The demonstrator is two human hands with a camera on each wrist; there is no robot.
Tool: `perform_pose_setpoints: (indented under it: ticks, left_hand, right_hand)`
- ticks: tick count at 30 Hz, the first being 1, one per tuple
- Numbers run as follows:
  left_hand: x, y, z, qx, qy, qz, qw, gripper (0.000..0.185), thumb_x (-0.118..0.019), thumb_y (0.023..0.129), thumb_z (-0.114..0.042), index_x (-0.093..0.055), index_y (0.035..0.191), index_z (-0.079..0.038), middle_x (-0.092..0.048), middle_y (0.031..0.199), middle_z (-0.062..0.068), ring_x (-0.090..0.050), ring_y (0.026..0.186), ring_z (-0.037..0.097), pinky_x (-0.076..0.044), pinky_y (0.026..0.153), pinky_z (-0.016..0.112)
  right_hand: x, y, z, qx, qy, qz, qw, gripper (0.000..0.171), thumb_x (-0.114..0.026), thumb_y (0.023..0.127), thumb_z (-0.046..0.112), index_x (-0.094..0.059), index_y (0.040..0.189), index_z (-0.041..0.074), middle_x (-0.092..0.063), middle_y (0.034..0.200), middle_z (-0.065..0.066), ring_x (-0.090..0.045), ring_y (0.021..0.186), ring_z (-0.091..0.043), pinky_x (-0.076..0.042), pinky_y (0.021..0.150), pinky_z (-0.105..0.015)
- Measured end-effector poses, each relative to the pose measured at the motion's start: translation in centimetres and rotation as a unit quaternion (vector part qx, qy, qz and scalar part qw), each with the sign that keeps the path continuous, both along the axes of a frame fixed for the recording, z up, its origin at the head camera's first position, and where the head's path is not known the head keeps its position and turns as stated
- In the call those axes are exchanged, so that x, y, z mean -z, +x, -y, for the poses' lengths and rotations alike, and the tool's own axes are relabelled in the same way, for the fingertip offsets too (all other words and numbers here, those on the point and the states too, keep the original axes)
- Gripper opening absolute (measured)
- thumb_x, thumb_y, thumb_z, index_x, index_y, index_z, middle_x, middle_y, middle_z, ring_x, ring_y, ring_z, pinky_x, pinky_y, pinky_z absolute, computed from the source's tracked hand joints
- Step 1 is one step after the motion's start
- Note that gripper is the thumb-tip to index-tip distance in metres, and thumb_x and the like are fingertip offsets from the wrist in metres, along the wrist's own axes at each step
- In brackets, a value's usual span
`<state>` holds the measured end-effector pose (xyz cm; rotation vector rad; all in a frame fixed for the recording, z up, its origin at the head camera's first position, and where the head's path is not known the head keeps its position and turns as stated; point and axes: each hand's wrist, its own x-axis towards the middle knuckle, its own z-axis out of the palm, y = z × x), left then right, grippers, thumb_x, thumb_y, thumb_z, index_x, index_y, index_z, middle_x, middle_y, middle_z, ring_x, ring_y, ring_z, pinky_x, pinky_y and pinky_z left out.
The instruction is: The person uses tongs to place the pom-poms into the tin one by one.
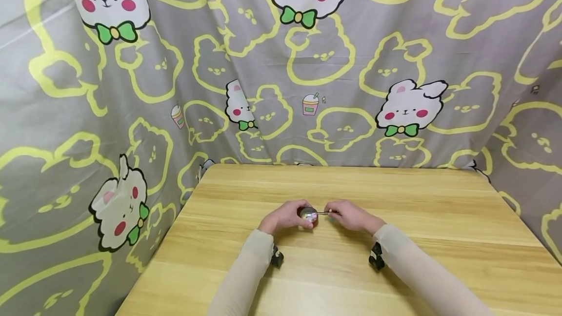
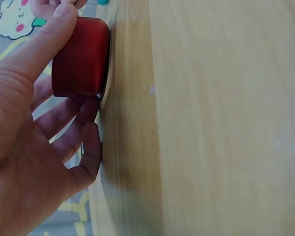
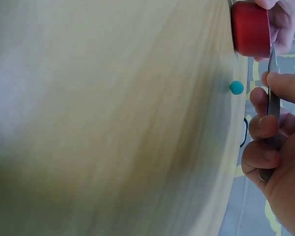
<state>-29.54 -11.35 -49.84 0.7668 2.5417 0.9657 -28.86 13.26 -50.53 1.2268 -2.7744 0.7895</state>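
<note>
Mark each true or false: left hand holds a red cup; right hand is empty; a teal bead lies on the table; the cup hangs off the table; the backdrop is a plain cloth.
1. The left hand holds a red cup. True.
2. The right hand is empty. False: its fingers grip thin metal tweezers.
3. A teal bead lies on the table. True.
4. The cup hangs off the table. False: it stands on the wood.
5. The backdrop is a plain cloth. False: the cloth is printed with cartoon rabbits.
</note>
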Motion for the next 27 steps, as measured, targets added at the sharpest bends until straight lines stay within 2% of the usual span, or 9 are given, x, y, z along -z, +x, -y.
perform_pose_setpoints:
  ticks: [11, 21, 27]
  left_hand:
    - [-0.1, 0.1, 0.1, 0.001, 0.006, 0.006, 1.0000, 0.039, -0.079, 0.078, -0.031, -0.061, 0.112, -0.021, -0.059, 0.101, -0.010, -0.055, 0.094, 0.010, -0.042, 0.083, 0.027]
    - [0.0, 0.0, 0.0, 0.000, 0.006, 0.005, 1.0000, 0.040, -0.079, 0.077, -0.031, -0.061, 0.111, -0.020, -0.060, 0.102, -0.009, -0.055, 0.094, 0.011, -0.042, 0.084, 0.027]
    - [-0.1, 0.1, 0.0, -0.003, 0.001, 0.006, 1.0000, 0.040, -0.079, 0.077, -0.032, -0.061, 0.111, -0.022, -0.059, 0.103, -0.009, -0.055, 0.096, 0.012, -0.042, 0.085, 0.028]
  right_hand:
    - [-0.1, 0.2, -0.3, 0.028, 0.017, 0.033, 0.999, 0.011, -0.055, 0.096, 0.014, -0.063, 0.103, 0.017, -0.062, 0.098, 0.005, -0.058, 0.092, -0.013, -0.047, 0.081, -0.038]
    - [-0.6, 0.4, -0.8, 0.031, 0.010, 0.046, 0.998, 0.012, -0.055, 0.096, 0.014, -0.064, 0.103, 0.016, -0.062, 0.097, 0.006, -0.059, 0.091, -0.014, -0.047, 0.080, -0.038]
    - [-0.6, 0.4, -1.2, 0.032, 0.001, 0.038, 0.999, 0.012, -0.056, 0.095, 0.014, -0.064, 0.102, 0.017, -0.063, 0.095, 0.007, -0.058, 0.089, -0.012, -0.048, 0.077, -0.037]
